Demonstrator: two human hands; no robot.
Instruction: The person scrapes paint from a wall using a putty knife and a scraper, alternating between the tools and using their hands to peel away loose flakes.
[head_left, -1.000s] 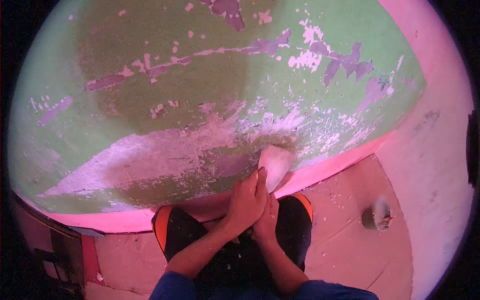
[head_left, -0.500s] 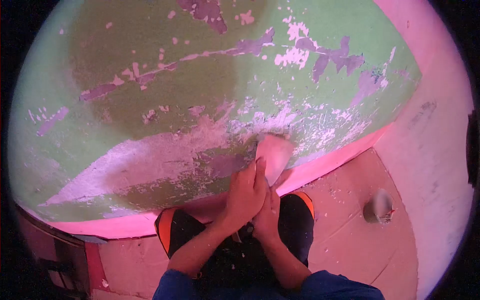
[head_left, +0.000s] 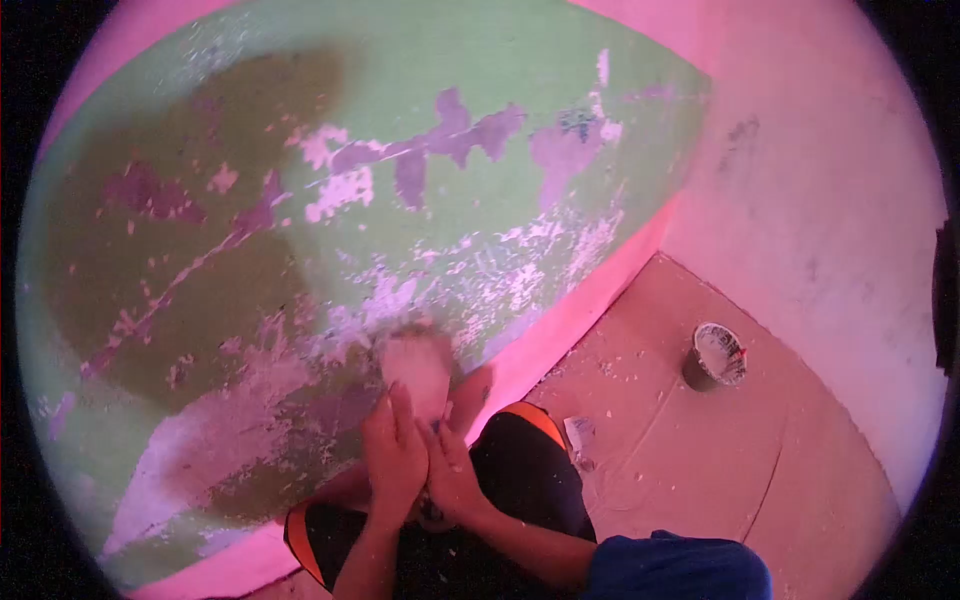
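A broad-bladed scraper [head_left: 418, 368] lies against the green wall [head_left: 410, 50], its blade slightly blurred. My left hand [head_left: 396, 452] is closed around the scraper's lower part, with the thumb along the blade. Beside it, my right hand [head_left: 453, 472] is closed on the handle end, pressed against the left hand. The handle itself is mostly hidden by my fingers. Around the blade the green paint is chipped, and pale patches [head_left: 215, 425] show where it has come off.
A small bucket [head_left: 710, 365] with a pale-smeared rim stands on the brownish floor [head_left: 640, 480] to the right. Near my knee lies a small pale scrap [head_left: 580, 437]. Flakes dot the floor by the pink wall base [head_left: 545, 360]. Another pale wall [head_left: 820, 220] meets the corner at right.
My view has swung right, so the wall, hands and scraper sit farther left in it. The bucket's open top now shows clearly. Both hands still hold the scraper at the wall.
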